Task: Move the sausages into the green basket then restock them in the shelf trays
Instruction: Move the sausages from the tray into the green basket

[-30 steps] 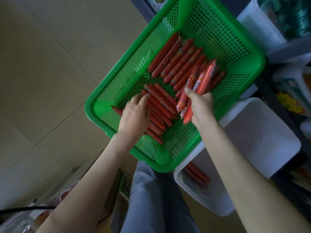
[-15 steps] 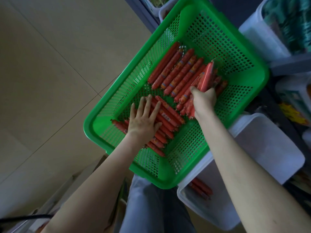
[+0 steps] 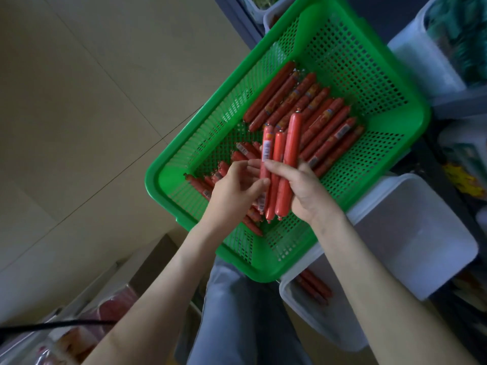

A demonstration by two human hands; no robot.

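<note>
A green slotted basket (image 3: pixel 411 143) holds several red wrapped sausages: a neat row (image 3: pixel 311 111) at its far side and a looser pile (image 3: pixel 210 183) near its front left. My right hand (image 3: pixel 308 191) grips a bunch of three sausages (image 3: pixel 279 167) upright above the basket. My left hand (image 3: pixel 234 188) is beside it, thumb and fingertips pinching the leftmost sausage of that bunch. A white shelf tray (image 3: pixel 411 233) lies under the basket's right corner, with a few sausages (image 3: pixel 316 285) at its near end.
Shelves with white bins (image 3: pixel 427 61) of packaged goods stand on the right. Beige tiled floor (image 3: pixel 79 114) fills the left. My legs in grey trousers (image 3: pixel 237 317) are below the basket. Packaged goods (image 3: pixel 87 330) lie at the lower left.
My right hand has lifted a bunch of sausages out of the far pile toward me. My left hand has left the near pile and come up to that bunch.
</note>
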